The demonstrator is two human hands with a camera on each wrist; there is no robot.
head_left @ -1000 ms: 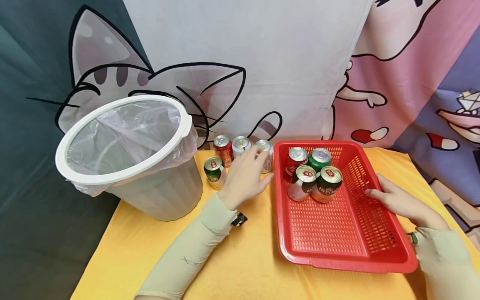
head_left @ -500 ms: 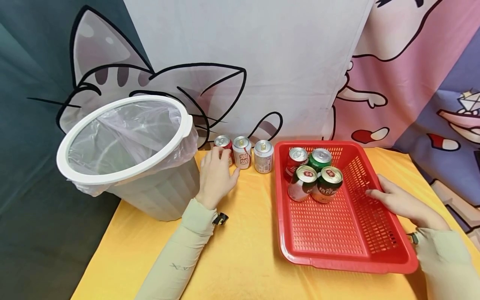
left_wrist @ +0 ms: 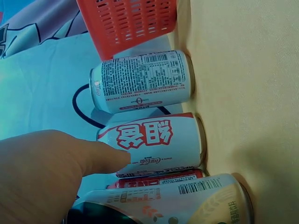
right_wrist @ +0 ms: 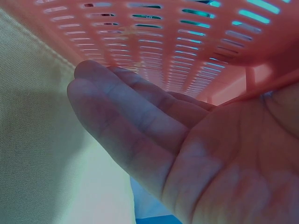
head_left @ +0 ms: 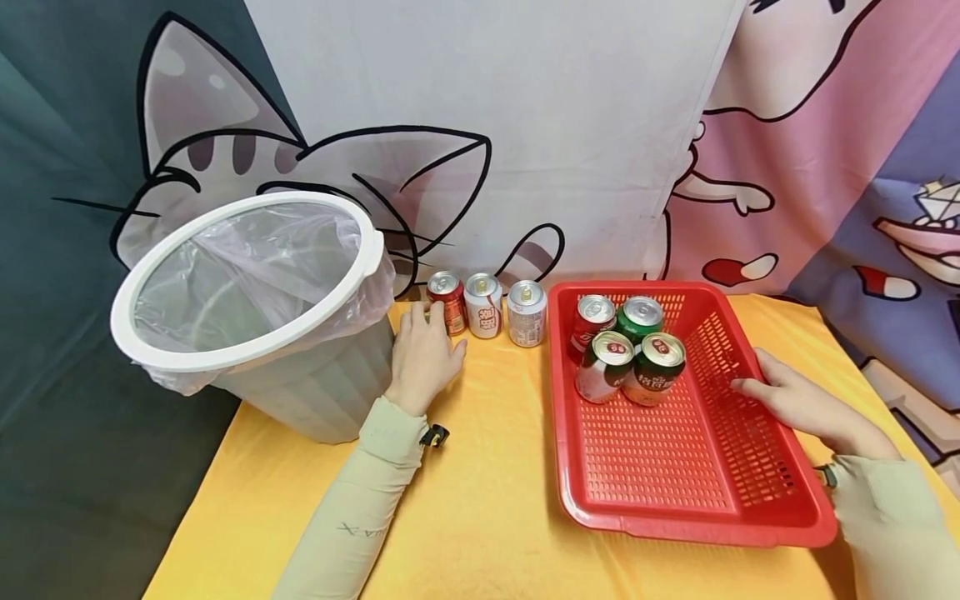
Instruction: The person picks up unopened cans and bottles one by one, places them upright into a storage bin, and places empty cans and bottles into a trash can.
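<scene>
My left hand [head_left: 424,354] is at a green, white and gold can [left_wrist: 173,203], mostly hidden behind it in the head view. In the left wrist view, the thumb stands a little apart from this can. Behind and to the right are a red can [head_left: 447,302], a white can with red lettering [head_left: 483,308] and a white can with fine print [head_left: 527,317]. My right hand [head_left: 798,402] holds the right side of a red basket [head_left: 693,529], thumb over the rim. Its fingers lie along the outer wall in the right wrist view.
A bin [head_left: 322,392] with a white rim and clear liner stands at the left. Inside the basket, towards its back left, are a red can [head_left: 588,333], a green can [head_left: 640,315] and two green-topped cans. A yellow cloth [head_left: 480,500] covers the table; printed curtains hang behind.
My left hand has moved left from the white cans to the green, white and gold can, then slightly lower. The right hand and basket have stayed put.
</scene>
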